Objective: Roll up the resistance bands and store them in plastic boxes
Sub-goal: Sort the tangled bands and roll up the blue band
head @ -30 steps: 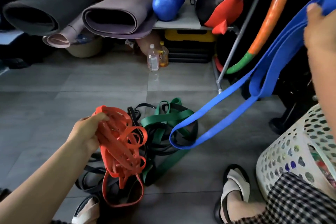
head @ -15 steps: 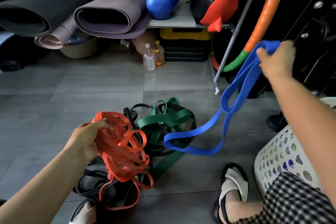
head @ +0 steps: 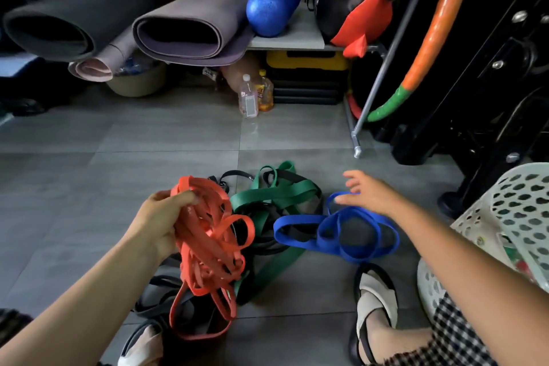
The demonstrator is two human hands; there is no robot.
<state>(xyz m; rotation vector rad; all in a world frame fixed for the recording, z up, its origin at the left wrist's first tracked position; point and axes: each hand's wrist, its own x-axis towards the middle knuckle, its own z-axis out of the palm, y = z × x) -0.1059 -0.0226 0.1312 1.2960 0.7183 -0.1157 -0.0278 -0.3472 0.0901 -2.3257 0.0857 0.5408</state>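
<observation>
My left hand (head: 157, 220) grips a tangled bunch of orange-red resistance bands (head: 212, 241), lifted a little above the floor with loops hanging down. A blue band (head: 335, 232) lies in loose loops on the grey tiles, right of the pile. My right hand (head: 367, 192) hovers just over its far end with fingers spread, holding nothing. Green bands (head: 273, 193) and black bands (head: 160, 297) lie tangled on the floor between and under the others. No plastic box shows in this view.
A white perforated basket (head: 505, 217) stands at the right edge. My sandalled feet (head: 375, 300) flank the pile. Rolled mats (head: 190, 24), a blue foam roller (head: 271, 4), two bottles (head: 249, 98) and a rack with a metal leg (head: 356, 142) line the back.
My right hand came down from the upper right and let the blue band go; the band now lies heaped on the floor. My left hand keeps holding the orange-red bunch.
</observation>
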